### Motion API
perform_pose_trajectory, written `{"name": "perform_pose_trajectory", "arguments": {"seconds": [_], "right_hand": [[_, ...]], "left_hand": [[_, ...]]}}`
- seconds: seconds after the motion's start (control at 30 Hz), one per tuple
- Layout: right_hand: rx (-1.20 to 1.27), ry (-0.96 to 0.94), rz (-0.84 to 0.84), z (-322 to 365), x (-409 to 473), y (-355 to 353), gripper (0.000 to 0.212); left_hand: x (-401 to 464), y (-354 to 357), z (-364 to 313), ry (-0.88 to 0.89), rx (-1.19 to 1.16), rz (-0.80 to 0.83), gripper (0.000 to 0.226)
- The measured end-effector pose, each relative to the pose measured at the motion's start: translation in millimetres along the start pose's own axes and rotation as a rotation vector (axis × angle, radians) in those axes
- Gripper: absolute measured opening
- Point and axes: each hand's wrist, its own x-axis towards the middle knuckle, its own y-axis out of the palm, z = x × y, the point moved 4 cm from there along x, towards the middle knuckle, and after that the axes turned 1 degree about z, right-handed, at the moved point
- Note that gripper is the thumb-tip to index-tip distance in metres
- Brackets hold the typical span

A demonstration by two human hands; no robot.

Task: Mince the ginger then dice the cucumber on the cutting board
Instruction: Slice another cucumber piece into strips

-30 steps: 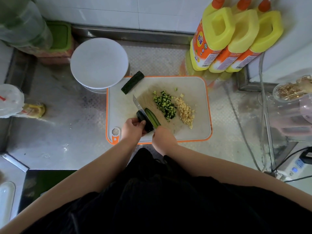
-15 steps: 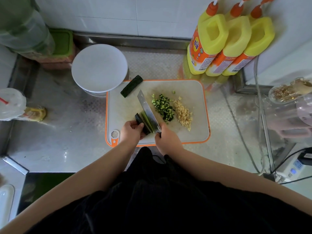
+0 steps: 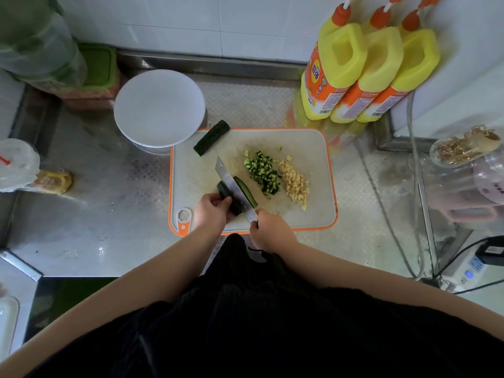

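On the white, orange-rimmed cutting board (image 3: 313, 148) lie a pile of diced cucumber (image 3: 263, 173) and, to its right, a pile of minced ginger (image 3: 296, 184). My left hand (image 3: 211, 212) grips a dark green cucumber piece (image 3: 227, 196) at the board's near edge. My right hand (image 3: 270, 230) holds the knife (image 3: 227, 180) by its handle; the blade stands lengthwise in the cucumber, with a cut strip (image 3: 246, 192) lying to its right. Another cucumber piece (image 3: 211, 137) rests on the board's far left corner.
A white round lid on a container (image 3: 159, 107) stands just beyond the board's left corner. Three yellow bottles (image 3: 368, 75) stand at the back right. Cables and a clear jar (image 3: 463, 148) are on the right, a plastic bag (image 3: 16, 165) on the left.
The knife was lifted above the cucumber half a second ago and is now down in it again, cutting lengthwise. My left hand has stayed on the cucumber.
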Motion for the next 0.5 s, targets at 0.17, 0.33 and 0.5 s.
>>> {"name": "perform_pose_trajectory", "arguments": {"seconds": [0.17,0.33,0.5], "right_hand": [[-0.026,0.013,0.011,1.7,-0.6,-0.4,0.017],[-0.052,0.024,0.012,3.4,1.9,1.5,0.017],[-0.089,0.025,0.023,6.4,1.4,2.1,0.013]], "left_hand": [[-0.1,-0.3,-0.9,0.001,0.021,-0.003,0.023],[0.2,-0.9,-0.1,0.002,0.040,-0.010,0.024],[0.8,-1.0,-0.1,-0.001,0.057,-0.018,0.027]]}}
